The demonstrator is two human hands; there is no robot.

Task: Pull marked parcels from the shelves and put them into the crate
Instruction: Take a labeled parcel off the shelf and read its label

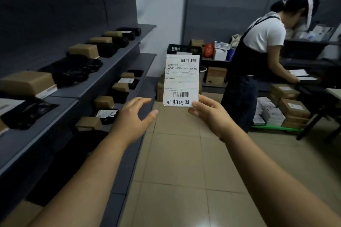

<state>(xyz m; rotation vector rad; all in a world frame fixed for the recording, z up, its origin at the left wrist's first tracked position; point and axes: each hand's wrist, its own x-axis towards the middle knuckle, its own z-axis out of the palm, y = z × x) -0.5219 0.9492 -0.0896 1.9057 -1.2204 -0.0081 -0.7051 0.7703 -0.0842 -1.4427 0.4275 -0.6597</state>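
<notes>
Head view — tiled floor, shelves, crate, label

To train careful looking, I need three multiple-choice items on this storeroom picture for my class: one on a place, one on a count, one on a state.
1. The dark grey metal shelves holding brown cardboard parcels stand on the wearer's: A right; B rear; C left.
2. Barcodes on the white paper shipping label: A one; B two; C four.
3. The left hand is: A open, holding nothing; B gripping a parcel; C pinching the label.

Answers:
1 C, the shelves fill the left side of the view.
2 B, one barcode sits at the top and one just above the handwriting.
3 A, its fingers are spread in the air, while the right hand pinches the label's lower corner.
</notes>
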